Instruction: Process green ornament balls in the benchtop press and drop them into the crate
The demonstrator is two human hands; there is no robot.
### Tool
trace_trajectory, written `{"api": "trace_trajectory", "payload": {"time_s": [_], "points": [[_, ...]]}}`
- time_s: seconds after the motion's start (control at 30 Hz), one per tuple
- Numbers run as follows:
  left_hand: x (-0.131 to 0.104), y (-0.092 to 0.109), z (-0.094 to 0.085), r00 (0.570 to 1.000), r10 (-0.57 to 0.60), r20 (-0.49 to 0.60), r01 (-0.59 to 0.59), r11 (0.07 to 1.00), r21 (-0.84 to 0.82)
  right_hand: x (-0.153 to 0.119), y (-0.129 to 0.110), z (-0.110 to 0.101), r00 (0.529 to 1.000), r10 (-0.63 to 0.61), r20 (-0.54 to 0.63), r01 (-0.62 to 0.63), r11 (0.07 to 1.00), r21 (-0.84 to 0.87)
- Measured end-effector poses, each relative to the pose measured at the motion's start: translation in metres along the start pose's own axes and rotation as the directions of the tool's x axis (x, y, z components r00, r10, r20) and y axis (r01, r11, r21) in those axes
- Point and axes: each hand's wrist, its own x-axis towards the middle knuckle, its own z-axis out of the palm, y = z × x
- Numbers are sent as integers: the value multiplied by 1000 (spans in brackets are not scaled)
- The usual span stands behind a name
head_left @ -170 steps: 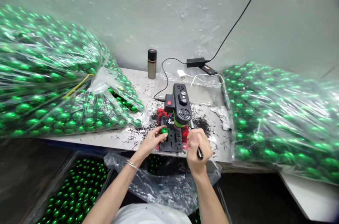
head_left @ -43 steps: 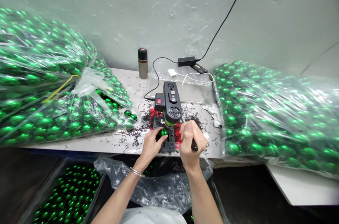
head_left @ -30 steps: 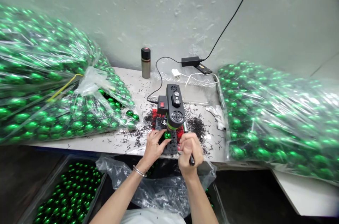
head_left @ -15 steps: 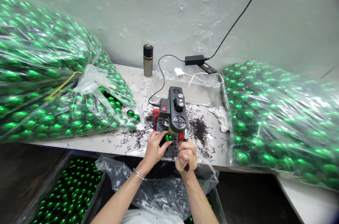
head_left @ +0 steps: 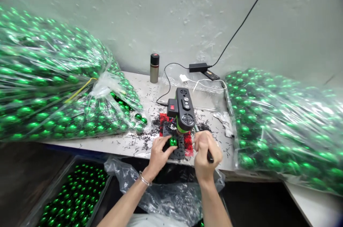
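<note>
A shiny green ball (head_left: 173, 141) sits on the dark base of a small black bench drill press (head_left: 185, 109), just below its head. Thumb and fingers of my left hand (head_left: 160, 152) close around the ball from the left. My right hand (head_left: 207, 152) is wrapped around the black-ended lever handle (head_left: 210, 157) at the machine's right side. Beneath the machine lies a red mat (head_left: 188, 144), littered with black shavings. What the drill head's tip looks like is hidden behind its housing.
Large clear bags of green balls stand left (head_left: 53, 112) and right (head_left: 268, 127). A crate of green balls (head_left: 77, 191) is below the table at left. Behind the machine are a flask (head_left: 154, 69), a power adapter (head_left: 198, 67) and a white glove (head_left: 224, 123).
My right hand has moved right and outward with the lever handle, away from the machine's base. My left hand stays at the ball, and the whole view has shifted slightly.
</note>
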Motion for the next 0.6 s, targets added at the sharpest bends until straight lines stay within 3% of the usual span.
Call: {"api": "trace_trajectory", "payload": {"time_s": [0.13,0.23,0.33,0.43,0.53,0.6], "points": [[-42,4,-19,970,140,197,-137,990,-27,1,-3,2,999,-18,-39,19,1000,19],[-46,2,-32,979,98,178,-93,995,-39,-9,4,7,997,4,-75,-2,1000,20],[-3,-1,-53,1000,12,-28,-13,999,-50,-14,7,8,996,22,-92,-19,999,26],[62,-8,-82,973,-66,-221,82,995,65,-14,8,8,996,12,-91,-10,1000,20],[114,-21,-105,973,-121,-196,151,978,147,-15,8,8,996,8,-93,-8,1000,2],[131,-29,-111,978,-138,-158,163,975,154,-15,9,9,995,1,-101,0,1000,7]]}}
